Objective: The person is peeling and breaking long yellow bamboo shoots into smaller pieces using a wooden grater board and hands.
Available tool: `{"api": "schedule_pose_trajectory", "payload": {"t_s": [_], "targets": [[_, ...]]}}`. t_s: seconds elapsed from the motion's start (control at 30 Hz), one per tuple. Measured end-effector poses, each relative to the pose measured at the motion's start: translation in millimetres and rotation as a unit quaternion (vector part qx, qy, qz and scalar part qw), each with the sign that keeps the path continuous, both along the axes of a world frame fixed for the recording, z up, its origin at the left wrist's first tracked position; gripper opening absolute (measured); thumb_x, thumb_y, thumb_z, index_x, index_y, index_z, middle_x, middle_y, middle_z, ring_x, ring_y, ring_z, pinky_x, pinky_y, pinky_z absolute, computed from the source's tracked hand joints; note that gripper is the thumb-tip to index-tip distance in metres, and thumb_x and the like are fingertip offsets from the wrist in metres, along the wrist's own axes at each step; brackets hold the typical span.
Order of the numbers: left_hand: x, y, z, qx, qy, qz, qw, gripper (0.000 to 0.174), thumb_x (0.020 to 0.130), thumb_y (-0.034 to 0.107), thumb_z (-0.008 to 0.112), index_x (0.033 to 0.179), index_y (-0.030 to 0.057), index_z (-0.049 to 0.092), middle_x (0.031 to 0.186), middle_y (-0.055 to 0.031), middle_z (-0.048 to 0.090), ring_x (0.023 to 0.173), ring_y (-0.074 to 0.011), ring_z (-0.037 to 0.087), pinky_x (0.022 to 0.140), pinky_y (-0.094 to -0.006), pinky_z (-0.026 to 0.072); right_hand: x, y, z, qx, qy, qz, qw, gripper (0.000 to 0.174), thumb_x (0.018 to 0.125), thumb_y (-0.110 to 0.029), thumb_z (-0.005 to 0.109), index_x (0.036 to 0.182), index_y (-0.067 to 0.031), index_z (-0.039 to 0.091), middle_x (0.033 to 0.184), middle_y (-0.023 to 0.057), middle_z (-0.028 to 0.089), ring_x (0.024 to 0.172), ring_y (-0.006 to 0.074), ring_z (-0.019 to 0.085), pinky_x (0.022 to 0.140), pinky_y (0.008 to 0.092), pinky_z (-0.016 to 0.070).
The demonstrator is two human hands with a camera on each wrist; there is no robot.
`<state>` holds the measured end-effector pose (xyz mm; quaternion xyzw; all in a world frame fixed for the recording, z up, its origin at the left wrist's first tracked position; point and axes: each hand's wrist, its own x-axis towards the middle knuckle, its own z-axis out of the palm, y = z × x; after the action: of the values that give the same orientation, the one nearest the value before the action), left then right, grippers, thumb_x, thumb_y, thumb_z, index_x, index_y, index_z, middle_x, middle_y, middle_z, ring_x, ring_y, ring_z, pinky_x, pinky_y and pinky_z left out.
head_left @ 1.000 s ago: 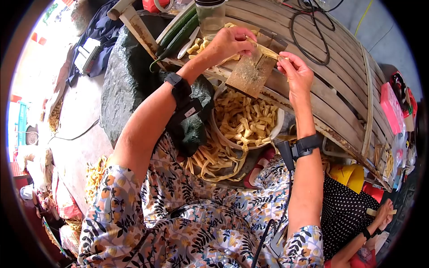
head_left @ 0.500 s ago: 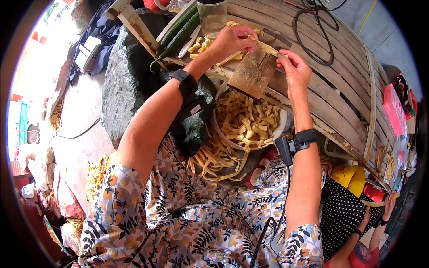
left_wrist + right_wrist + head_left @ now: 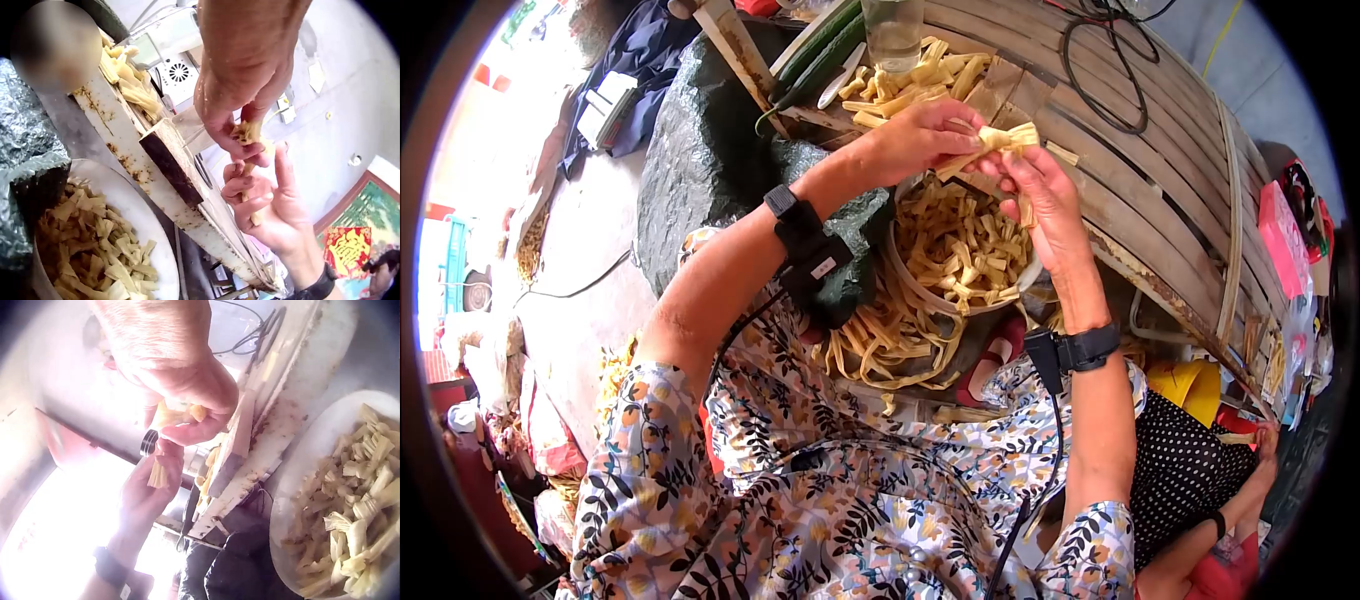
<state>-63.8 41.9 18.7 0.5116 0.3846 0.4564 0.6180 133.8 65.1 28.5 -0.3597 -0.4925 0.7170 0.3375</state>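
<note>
Both hands meet over the slatted bench edge, working one pale yellow, flat strip bunched into a knot. My left hand pinches one end between thumb and fingers. Curled around the other part is my right hand, with a tail of the strip hanging below its fingers. In the left wrist view the strip passes from one hand to the other. Beneath the hands stands a white basin, holding many knotted strips. The wooden board lies at the bench edge, mostly hidden by the hands in the head view.
On the bench are a pile of strips, a glass jar, cucumbers and a black cable. Long loose strips lie below the basin. Dark green plastic is at left; another person's hand shows at right.
Both hands have come down and closer together, from over the board to above the basin. The strip, stretched straight between them before, is now bunched into a knot.
</note>
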Motion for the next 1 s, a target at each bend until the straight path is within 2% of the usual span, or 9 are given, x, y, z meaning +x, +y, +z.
{"api": "schedule_pose_trajectory", "payload": {"t_s": [0.13, 0.17, 0.27, 0.3, 0.4, 0.5, 0.67, 0.87, 1.0], "targets": [[10, -4, 9, -0.001, 0.037, -0.048, 0.998, 0.008, 0.087, 0.014, 0.054, 0.088, 0.0062, 0.052, 0.082, -0.005, 0.061, 0.066, -0.0071, 0.057, 0.056, -0.0175, 0.042, -5, -6, 5, 0.033, -0.033, 0.003, 0.999, 0.035, 0.076, -0.023, 0.069, 0.103, -0.0052, 0.057, 0.082, -0.0026, 0.06, 0.066, 0.0034, 0.051, 0.051, 0.013, 0.037], [11, -3, 7, -0.007, 0.049, -0.04, 0.998, 0.01, 0.085, 0.015, 0.056, 0.091, 0.0068, 0.054, 0.081, -0.0042, 0.061, 0.068, -0.0079, 0.058, 0.058, -0.0193, 0.045, -6, -5, 5, 0.028, -0.022, -0.004, 0.999, 0.033, 0.076, -0.022, 0.069, 0.103, -0.0056, 0.058, 0.081, -0.0031, 0.06, 0.066, 0.0032, 0.051, 0.051, 0.0133, 0.0373], [13, 0, 8, -0.062, -0.052, 0.013, 0.997, 0.012, 0.085, 0.014, 0.056, 0.096, 0.0073, 0.055, 0.083, -0.0041, 0.061, 0.074, -0.0103, 0.06, 0.065, -0.0208, 0.0479, -5, 6, -4, 0.029, 0.004, -0.062, 0.998, 0.027, 0.076, -0.017, 0.069, 0.099, -0.0051, 0.062, 0.08, -0.0028, 0.059, 0.066, 0.0025, 0.051, 0.051, 0.0147, 0.0384], [8, 4, 9, -0.048, -0.009, 0.01, 0.999, 0.015, 0.085, 0.011, 0.056, 0.099, 0.0062, 0.055, 0.087, -0.0047, 0.061, 0.08, -0.0118, 0.061, 0.072, -0.0221, 0.0486, -3, 11, -6, 0.029, 0.013, -0.092, 0.995, 0.026, 0.076, -0.017, 0.068, 0.098, -0.0044, 0.062, 0.08, -0.0025, 0.059, 0.066, 0.0024, 0.051, 0.051, 0.0148, 0.0384], [2, 11, 8, 0.019, 0.044, 0.063, 0.997, 0.014, 0.085, 0.009, 0.056, 0.097, 0.0037, 0.056, 0.089, -0.0056, 0.061, 0.083, -0.0122, 0.06, 0.074, -0.022, 0.0479, -1, 23, -9, 0.016, 0.037, -0.149, 0.988, 0.025, 0.076, -0.012, 0.068, 0.098, -0.0026, 0.061, 0.082, -0.0006, 0.06, 0.067, 0.0043, 0.054, 0.053, 0.0155, 0.0436], [-1, 25, 8, 0.026, 0.046, 0.111, 0.992, 0.017, 0.083, 0.009, 0.057, 0.098, 0.001, 0.057, 0.086, -0.0064, 0.062, 0.081, -0.0115, 0.061, 0.071, -0.0207, 0.0483, -11, 29, -10, 0.017, 0.08, -0.177, 0.981, 0.023, 0.077, -0.007, 0.066, 0.098, -0.0013, 0.059, 0.084, 0.003, 0.062, 0.068, 0.0089, 0.06, 0.059, 0.0185, 0.0505], [2, 34, 9, 0.024, 0.045, 0.137, 0.989, 0.023, 0.082, 0.011, 0.058, 0.101, -0.0009, 0.057, 0.083, -0.0056, 0.061, 0.076, -0.0106, 0.061, 0.066, -0.0201, 0.0485, -27, 38, -14, 0.015, 0.111, -0.243, 0.964, 0.021, 0.076, -0.003, 0.065, 0.095, 0.0024, 0.058, 0.082, 0.0071, 0.061, 0.067, 0.0122, 0.06, 0.06, 0.0204, 0.0525], [4, 51, 3, 0.074, 0.127, 0.165, 0.975, 0.019, 0.08, 0.01, 0.06, 0.095, -0.002, 0.06, 0.076, -0.004, 0.061, 0.068, -0.0085, 0.057, 0.064, -0.0201, 0.0482, -35, 45, -19, 0.015, 0.125, -0.279, 0.952, 0.021, 0.074, -0.001, 0.066, 0.092, 0.0039, 0.058, 0.08, 0.0084, 0.06, 0.066, 0.0136, 0.06, 0.06, 0.0216, 0.0534], [8, 62, -4, 0.062, 0.12, 0.169, 0.976, 0.016, 0.08, 0.008, 0.06, 0.092, -0.0014, 0.06, 0.075, -0.0036, 0.06, 0.068, -0.0084, 0.057, 0.062, -0.0201, 0.0482, -36, 49, -23, 0.01, 0.124, -0.296, 0.947, 0.02, 0.074, -0.001, 0.066, 0.091, 0.0039, 0.058, 0.08, 0.008, 0.06, 0.066, 0.0137, 0.06, 0.06, 0.0217, 0.0533]]}}
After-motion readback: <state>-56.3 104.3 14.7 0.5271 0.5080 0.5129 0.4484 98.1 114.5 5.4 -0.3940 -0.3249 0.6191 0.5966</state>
